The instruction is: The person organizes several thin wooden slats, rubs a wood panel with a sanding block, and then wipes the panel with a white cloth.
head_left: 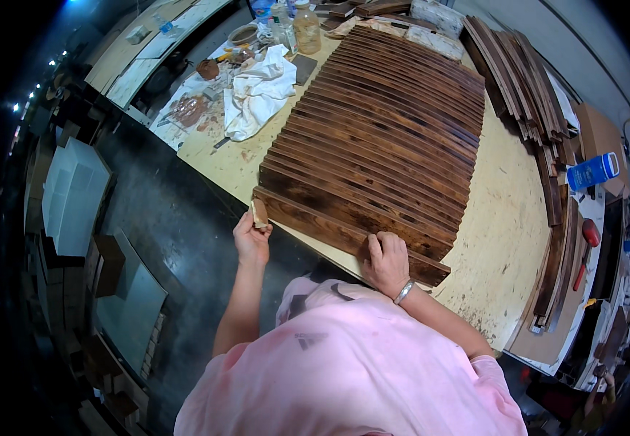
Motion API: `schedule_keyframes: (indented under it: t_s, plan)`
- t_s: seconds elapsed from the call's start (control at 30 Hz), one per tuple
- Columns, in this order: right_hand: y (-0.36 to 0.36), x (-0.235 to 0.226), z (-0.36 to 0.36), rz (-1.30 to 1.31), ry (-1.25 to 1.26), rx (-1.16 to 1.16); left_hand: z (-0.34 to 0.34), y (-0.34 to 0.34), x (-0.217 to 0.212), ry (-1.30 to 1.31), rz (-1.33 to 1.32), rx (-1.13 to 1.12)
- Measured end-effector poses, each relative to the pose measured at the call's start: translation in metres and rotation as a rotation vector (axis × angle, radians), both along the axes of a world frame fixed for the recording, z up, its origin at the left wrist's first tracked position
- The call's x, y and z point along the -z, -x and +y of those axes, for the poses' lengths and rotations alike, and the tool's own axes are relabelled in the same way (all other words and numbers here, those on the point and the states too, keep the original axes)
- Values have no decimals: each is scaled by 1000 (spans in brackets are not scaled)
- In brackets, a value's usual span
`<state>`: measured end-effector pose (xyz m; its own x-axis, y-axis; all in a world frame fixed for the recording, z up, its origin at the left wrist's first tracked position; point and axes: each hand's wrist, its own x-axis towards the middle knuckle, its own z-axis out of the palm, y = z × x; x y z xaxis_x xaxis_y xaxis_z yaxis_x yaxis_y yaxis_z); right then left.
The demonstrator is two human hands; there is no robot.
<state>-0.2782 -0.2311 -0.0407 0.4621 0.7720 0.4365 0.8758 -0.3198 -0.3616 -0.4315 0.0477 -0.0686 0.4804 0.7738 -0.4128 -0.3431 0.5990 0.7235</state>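
Note:
Many dark-stained wooden strips (373, 123) lie side by side across the table in front of me. The nearest strip (315, 221) sits slightly apart from the row, along the table's front edge. My left hand (251, 238) pinches a small folded tan piece that looks like sandpaper (259, 212) against this strip's left end. Toward the strip's right end, my right hand (387, 263) is closed over it, with the fingers on its top edge and the thumb side partly hidden. A metal bracelet is on my right wrist.
A white cloth (258, 91) lies at the back left, near a jar (306, 27) and bottles. On the right are stacked curved wood pieces (515, 80), a blue canister (592, 171) and a red-handled tool (590, 234). Panels and boxes stand on the floor at left.

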Motion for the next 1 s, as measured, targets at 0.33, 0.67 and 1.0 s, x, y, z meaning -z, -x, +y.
schedule_keyframes:
  t_s: [0.33, 0.67, 1.0]
  plan:
    - [-22, 2, 12, -118, 72, 138, -4, -3, -8, 8, 45, -37]
    - [-19, -22, 41, 121, 241, 244, 54, 3, -15, -78, 102, 4]
    - [-8, -27, 56, 90, 329, 338, 295, -28, -7, -767, 579, -56]
